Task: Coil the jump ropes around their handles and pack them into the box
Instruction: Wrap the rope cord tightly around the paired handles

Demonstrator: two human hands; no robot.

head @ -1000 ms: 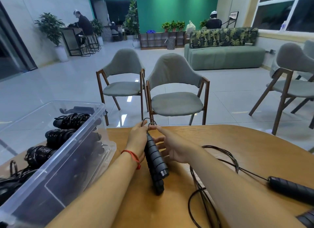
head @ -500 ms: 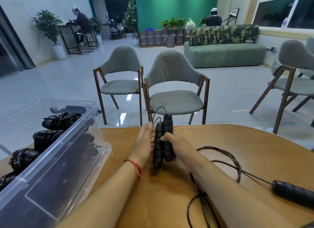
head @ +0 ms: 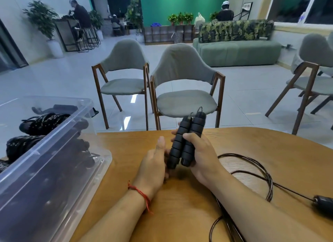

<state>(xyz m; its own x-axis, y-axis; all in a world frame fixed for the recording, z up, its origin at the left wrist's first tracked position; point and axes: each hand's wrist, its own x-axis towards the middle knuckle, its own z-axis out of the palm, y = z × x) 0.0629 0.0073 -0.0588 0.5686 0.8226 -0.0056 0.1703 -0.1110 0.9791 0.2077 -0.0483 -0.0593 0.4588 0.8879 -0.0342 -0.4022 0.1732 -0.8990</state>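
The right grip (head: 200,157) is wrapping both black handles (head: 183,142) of one jump rope, thumb crossing their front and fingers curling behind. The pair is thus being kept side by side as a single core for winding. It is being held just above the surface (head: 180,214), tilting with its cord ends up and away from the person. The left grip (head: 155,164) is lying flat-fingered beside the lower ends, holding nothing. It appears to be touching the nearer handle, probably to level the two ends, though the contact is partly hidden. The loose cord (head: 270,184) is trailing in loops across the surface to the right, not yet wound, near a further handle (head: 322,204) at the right edge. At the left, the clear box (head: 45,187) is standing within reach for packing, already carrying several coiled ropes (head: 45,123). Compared with half a second earlier, the pair is sitting higher and leaning rightward rather than standing upright on the surface, and the left grip is sitting lower along it. A second earlier the handles were pointing toward the person.
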